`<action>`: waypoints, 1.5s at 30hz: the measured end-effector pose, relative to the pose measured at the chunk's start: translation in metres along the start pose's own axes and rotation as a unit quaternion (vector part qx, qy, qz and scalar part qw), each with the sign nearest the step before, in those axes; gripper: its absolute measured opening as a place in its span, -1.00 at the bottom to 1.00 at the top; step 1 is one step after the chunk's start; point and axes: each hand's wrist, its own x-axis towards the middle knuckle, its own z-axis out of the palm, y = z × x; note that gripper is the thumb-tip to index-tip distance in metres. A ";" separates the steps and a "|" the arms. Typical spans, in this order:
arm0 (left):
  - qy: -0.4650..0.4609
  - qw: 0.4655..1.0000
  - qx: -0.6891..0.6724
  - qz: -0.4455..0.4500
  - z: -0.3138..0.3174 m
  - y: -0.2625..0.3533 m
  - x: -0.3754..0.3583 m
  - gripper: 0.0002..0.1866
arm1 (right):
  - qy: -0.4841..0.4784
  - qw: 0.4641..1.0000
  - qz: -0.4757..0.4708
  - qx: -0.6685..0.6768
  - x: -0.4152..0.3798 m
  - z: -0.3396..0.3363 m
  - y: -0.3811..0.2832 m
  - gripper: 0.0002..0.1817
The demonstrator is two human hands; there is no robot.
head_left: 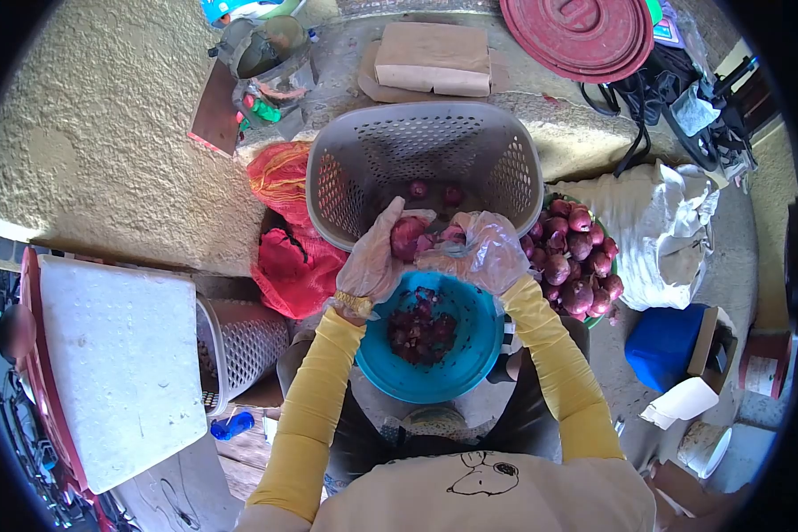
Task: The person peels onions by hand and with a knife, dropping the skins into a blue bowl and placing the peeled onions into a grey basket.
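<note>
Both my hands wear clear plastic gloves and meet above the near rim of a grey perforated basket (426,111). My left hand (377,257) is closed round a red onion (408,238). Close beside it, my right hand (481,253) has its fingers bent inward at the onion, with purple pieces by the fingertips; what it grips is too small to name. Two onions (453,194) lie inside the basket. Below my hands, a blue basin (479,355) holds dark red onion skins (421,332). Many whole red onions (578,244) are heaped to the right.
Red mesh bags (297,266) lie left of the basket. A white board (124,372) and a second perforated basket (248,346) stand at the left. White sacks (656,222), a blue container (669,346) and a red lid (576,31) are on the right side.
</note>
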 end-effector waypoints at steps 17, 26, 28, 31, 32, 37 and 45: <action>-0.046 0.996 0.076 0.008 -0.011 -0.003 0.005 -0.32 | -0.007 0.999 0.010 0.040 0.004 -0.006 -0.003 -0.15; -0.025 0.984 0.152 0.092 -0.016 -0.001 0.005 -0.41 | 0.022 0.995 0.035 0.090 0.002 0.003 0.009 -0.40; 0.007 0.975 0.189 0.117 -0.026 -0.009 0.011 -0.43 | 0.041 0.996 0.031 0.079 0.004 0.002 0.006 -0.43; 0.015 0.936 0.286 0.205 -0.041 -0.025 0.025 -0.45 | 0.058 0.986 0.080 0.134 0.006 -0.008 -0.009 -0.42; 0.018 0.919 0.318 0.234 -0.046 -0.029 0.029 -0.45 | 0.012 0.972 0.118 0.201 0.007 -0.012 -0.012 -0.41; -0.003 0.913 0.353 0.205 -0.009 -0.007 0.006 -0.45 | -0.021 0.963 0.145 0.225 0.007 -0.004 -0.016 -0.41; -0.016 0.992 -0.088 0.087 -0.004 -0.013 0.008 -0.58 | -0.015 0.962 0.151 0.225 0.009 -0.006 -0.007 -0.42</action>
